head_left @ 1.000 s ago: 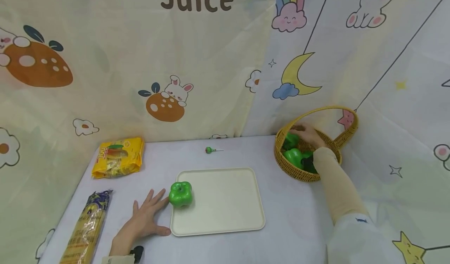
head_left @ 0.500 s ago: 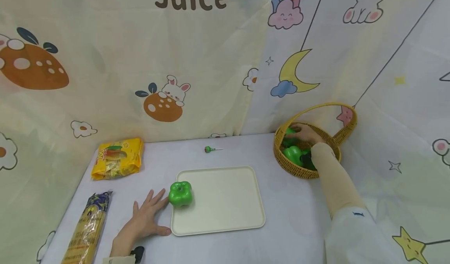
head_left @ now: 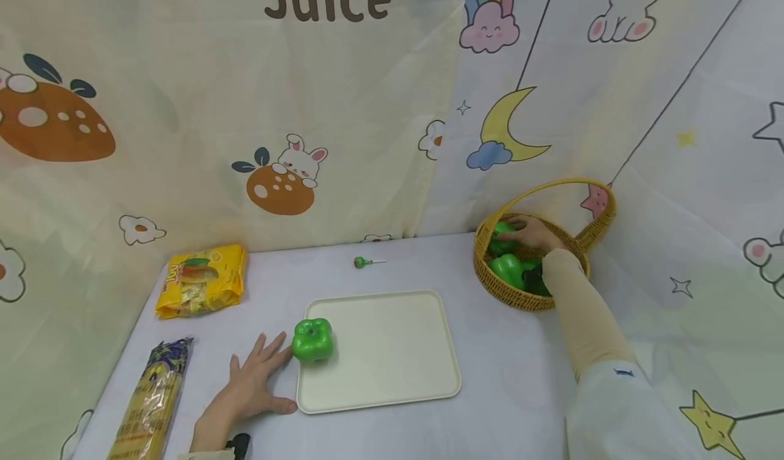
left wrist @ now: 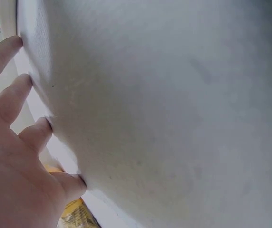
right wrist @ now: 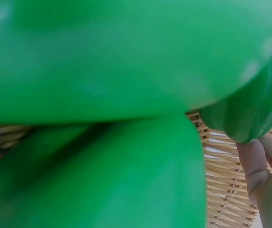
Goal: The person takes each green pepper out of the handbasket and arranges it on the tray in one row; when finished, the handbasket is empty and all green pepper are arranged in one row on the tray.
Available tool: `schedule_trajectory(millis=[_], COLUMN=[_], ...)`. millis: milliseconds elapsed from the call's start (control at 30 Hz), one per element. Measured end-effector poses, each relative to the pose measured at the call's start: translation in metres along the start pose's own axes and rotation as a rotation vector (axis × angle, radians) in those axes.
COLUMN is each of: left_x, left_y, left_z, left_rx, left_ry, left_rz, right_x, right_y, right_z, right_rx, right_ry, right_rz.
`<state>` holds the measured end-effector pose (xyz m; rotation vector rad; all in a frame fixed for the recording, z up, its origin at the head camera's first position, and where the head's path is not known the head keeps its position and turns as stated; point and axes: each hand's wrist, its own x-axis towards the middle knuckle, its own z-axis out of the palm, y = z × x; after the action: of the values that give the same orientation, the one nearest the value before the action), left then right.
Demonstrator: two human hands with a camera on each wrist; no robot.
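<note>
Inside the wicker basket (head_left: 511, 298), at the back right, my right hand (head_left: 534, 234) grips a green bell pepper (head_left: 501, 239). The right wrist view shows thumb and finger against the lower end of that pepper (right wrist: 250, 111). Other green peppers (head_left: 508, 269) lie beside it, large and close to the wrist camera. My left hand (head_left: 250, 385) rests on the table with its fingers spread, beside the left edge of the cream tray (head_left: 386, 351). A green bell pepper (head_left: 313, 340) sits on the tray's left rim area, near the left index fingertip.
A yellow candy bag (head_left: 202, 281) lies at the back left. In front of it is a long pack of spaghetti (head_left: 150, 402). A small green lollipop (head_left: 361, 262) lies behind the tray. Printed cloth (head_left: 355, 126) hangs along the table's back edge.
My right hand stays in the basket, and its fingers have settled further round the pepper there. The left hand has not moved on the table. The head view has shifted slightly.
</note>
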<state>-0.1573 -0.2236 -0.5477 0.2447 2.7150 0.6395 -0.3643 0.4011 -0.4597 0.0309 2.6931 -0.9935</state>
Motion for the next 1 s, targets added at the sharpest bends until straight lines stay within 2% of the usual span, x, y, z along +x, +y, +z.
schedule_trajectory(millis=[167,400,633,1000], left_x=[0.000,-0.001,-0.001,-0.002], left_y=[0.000,0.001,0.001,0.002], left_z=[0.001,0.001,0.000,0.000], left_rx=[0.000,-0.003,-0.004,0.006], left_ry=[0.003,0.010,0.008,0.010], left_rz=[-0.002,-0.005,0.000,0.013], right_x=[0.003,0.001,-0.004,-0.013], right_y=[0.002,0.006,0.009,0.004], right_z=[-0.001,-0.003,-0.004,-0.009], right_rx=[0.016,0.088,0.106,0.152], right_ry=[0.019,0.030,0.056,0.078], right_rz=[-0.030,-0.012,-0.035,-0.006])
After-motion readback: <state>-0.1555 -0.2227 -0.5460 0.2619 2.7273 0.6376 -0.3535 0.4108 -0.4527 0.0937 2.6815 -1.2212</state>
